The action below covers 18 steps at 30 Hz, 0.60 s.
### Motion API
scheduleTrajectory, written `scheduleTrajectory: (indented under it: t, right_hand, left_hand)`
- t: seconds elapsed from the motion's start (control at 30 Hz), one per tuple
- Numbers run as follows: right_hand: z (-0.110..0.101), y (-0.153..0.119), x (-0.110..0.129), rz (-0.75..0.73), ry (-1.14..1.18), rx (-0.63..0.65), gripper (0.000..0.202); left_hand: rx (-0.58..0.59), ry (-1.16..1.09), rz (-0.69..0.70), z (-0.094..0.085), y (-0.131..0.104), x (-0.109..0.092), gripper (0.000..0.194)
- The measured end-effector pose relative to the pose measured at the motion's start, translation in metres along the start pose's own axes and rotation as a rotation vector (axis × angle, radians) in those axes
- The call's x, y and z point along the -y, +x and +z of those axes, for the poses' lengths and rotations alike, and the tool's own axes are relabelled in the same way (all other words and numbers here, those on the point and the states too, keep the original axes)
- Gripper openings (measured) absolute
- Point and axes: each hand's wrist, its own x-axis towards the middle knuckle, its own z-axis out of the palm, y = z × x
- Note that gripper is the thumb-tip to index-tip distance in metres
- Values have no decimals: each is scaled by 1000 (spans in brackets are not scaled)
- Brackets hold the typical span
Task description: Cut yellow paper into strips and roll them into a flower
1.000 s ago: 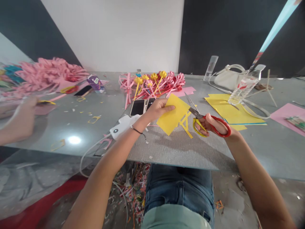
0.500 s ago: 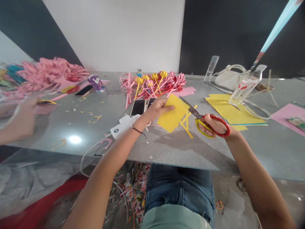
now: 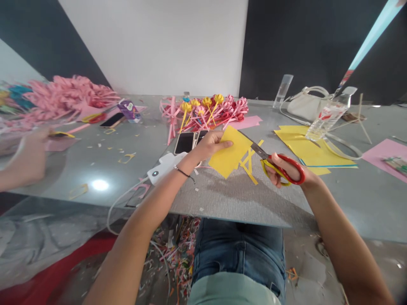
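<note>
Left hand [image 3: 208, 146] is pinching the yellow paper sheet [image 3: 229, 153] by its left edge, thumb on top, holding it just above the grey mat [image 3: 235, 197] near the table's front edge. Right hand [image 3: 286, 171] is gripping the red-handled scissors [image 3: 278, 163], fingers through the loops, blades closing into the sheet's right side, where cut yellow strips [image 3: 249, 163] are hanging. Two phones [image 3: 189, 142] are lying just behind the left hand. Paper flowers [image 3: 206, 110] are lying toward the table's far edge. Another person's hand [image 3: 27, 159] is resting at the left edge, blurred.
</note>
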Motion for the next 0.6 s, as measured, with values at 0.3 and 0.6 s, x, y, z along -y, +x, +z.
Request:
scheduleTrajectory:
  t: [0.3,0.6]
  right_hand:
    - [15,5,8,93,188,65,72]
    - [17,4,10,81,248,129,73]
  left_hand:
    - [52,-20,-69,10,-1,3,43]
    - [94,-29,-63,16,-2,0,39]
